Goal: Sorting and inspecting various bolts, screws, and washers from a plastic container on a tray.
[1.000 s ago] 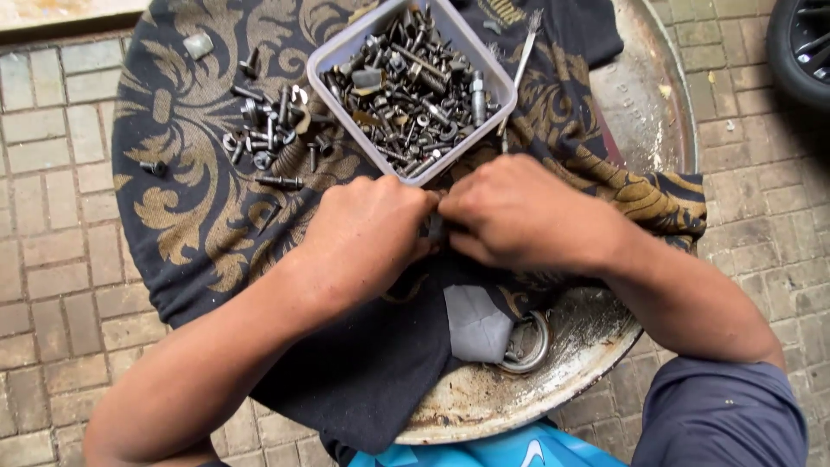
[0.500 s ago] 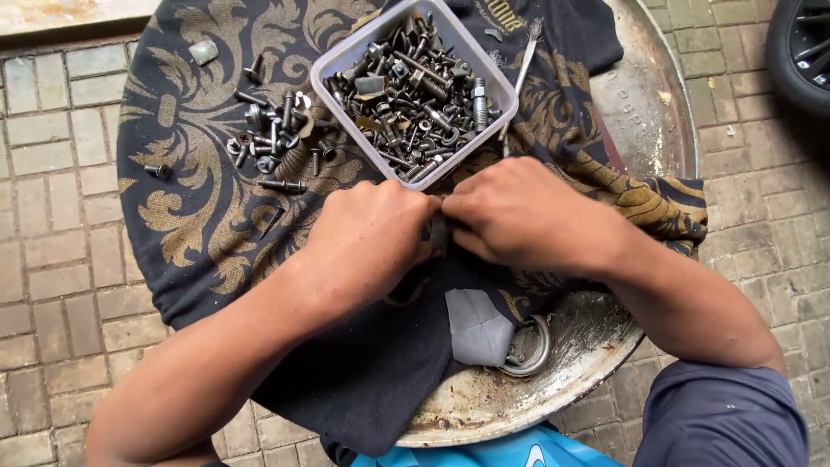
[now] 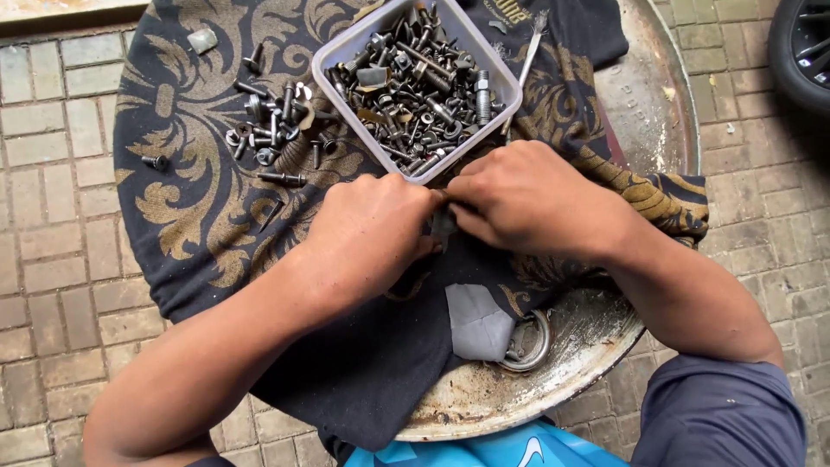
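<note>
My left hand (image 3: 367,233) and my right hand (image 3: 527,203) meet fingertip to fingertip over a black cloth with gold ornaments (image 3: 186,199), just in front of a white square tub (image 3: 341,52) full of dark bolts, nuts and screws. Both hands pinch a small dark part between them; the fingers hide most of it, so its kind is unclear. The cloth lies over a round, worn metal tray (image 3: 648,112). Several loose bolts and washers (image 3: 272,121) lie on the cloth left of the tub.
A grey patch (image 3: 475,320) and a metal ring (image 3: 532,342) lie near the tray's front edge. A thin metal tool (image 3: 527,56) rests right of the tub. Brick paving (image 3: 52,216) surrounds the tray, a black tyre (image 3: 800,47) is top right, and blue fabric (image 3: 484,445) sits below.
The view has shifted slightly downward, so the tub sits higher in the picture. Both hands stay together at the same spot, fingers working the small part.
</note>
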